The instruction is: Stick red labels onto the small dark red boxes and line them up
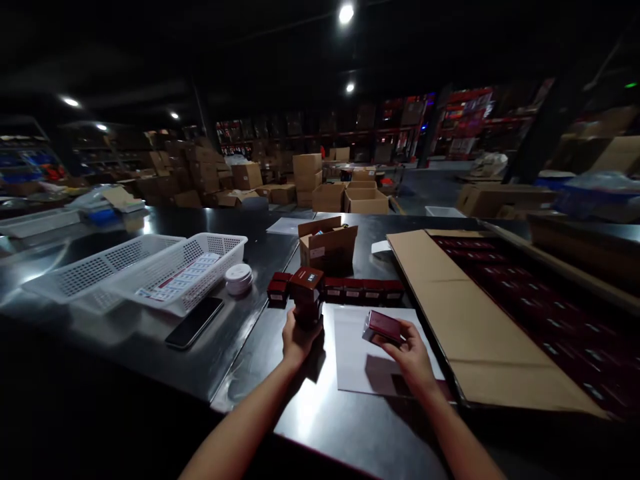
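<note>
Across the shiny tabletop we go, and the biggest thing on it is the wide carton at the right, its flap folded out beside rows of dark red packs. Over at the left, a white basket holds printed sheets; in the centre, a small brown carton stands with its flaps up. In front of that runs a row of small boxes, and nearer the person lies a white board. Now the hands! The left hand has its grip closed around a dark box, upright, just in front of the row; whether that's one box or two stacked is hard to tell. The right hand pinches a smaller maroon box over the board, thumb and fingers narrow about it, silvery end pointing left. The step in hand looks like handling two boxes at once, and the next move seems to call for a steady, light grip on both.
</note>
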{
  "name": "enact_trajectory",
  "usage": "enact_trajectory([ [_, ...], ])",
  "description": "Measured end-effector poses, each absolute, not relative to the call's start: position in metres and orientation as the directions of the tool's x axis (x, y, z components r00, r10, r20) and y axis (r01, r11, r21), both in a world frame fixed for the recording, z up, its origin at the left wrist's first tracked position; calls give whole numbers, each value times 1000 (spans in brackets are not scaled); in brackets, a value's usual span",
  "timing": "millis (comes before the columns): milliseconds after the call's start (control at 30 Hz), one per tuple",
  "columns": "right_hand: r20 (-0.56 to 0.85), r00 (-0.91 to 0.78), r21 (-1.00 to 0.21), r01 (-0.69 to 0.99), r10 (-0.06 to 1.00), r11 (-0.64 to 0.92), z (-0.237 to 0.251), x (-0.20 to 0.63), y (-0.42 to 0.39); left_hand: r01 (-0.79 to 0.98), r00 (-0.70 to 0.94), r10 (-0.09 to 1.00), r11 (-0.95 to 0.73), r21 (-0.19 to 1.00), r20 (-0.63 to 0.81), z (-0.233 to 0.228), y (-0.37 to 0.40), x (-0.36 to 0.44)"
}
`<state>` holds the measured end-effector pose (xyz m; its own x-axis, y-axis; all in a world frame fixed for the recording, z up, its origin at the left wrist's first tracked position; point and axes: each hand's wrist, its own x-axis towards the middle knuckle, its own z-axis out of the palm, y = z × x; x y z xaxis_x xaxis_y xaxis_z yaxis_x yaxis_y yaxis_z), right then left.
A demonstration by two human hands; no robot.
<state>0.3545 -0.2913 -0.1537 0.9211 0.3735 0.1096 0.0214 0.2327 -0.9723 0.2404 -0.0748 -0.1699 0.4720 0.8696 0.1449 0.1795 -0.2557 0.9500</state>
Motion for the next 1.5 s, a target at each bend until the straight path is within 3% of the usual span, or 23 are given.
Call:
enact_trajectory([
  [200, 106, 921, -976, 23, 374, 218, -148, 342, -289, 220, 443, 877, -310, 925, 188, -171, -58, 217],
  [400, 109, 877, -983, 26, 468, 181, -155, 339, -290, 272, 397, 892, -341, 900, 218, -169, -30, 187],
  [533, 143, 886, -987, 96, 441, 127, -160, 336, -288, 338, 345, 913, -337, 879, 217, -172, -11, 169],
  [700, 130, 839, -991, 134, 529, 30, -157, 332, -280, 368, 326, 922, -328, 870, 210, -175, -1, 159],
  [833, 201, 801, -945, 310, 563, -104, -138, 329, -259, 341, 308, 929, -308, 888, 205, -181, -2, 160],
  [1033, 362, 603, -703, 677, 711, -217, -116, 331, -196, 321, 275, 942, -279, 905, 193, -184, 0, 159],
  [1367, 78, 632, -833, 466, 771, -298, -157, 348, -159, 413, 312, 945, -228, 882, 99, -196, 9, 158],
  [1500, 85, 644, -841, 456, 761, -292, -158, 345, -161, 411, 323, 940, -242, 879, 108, -196, 7, 157],
])
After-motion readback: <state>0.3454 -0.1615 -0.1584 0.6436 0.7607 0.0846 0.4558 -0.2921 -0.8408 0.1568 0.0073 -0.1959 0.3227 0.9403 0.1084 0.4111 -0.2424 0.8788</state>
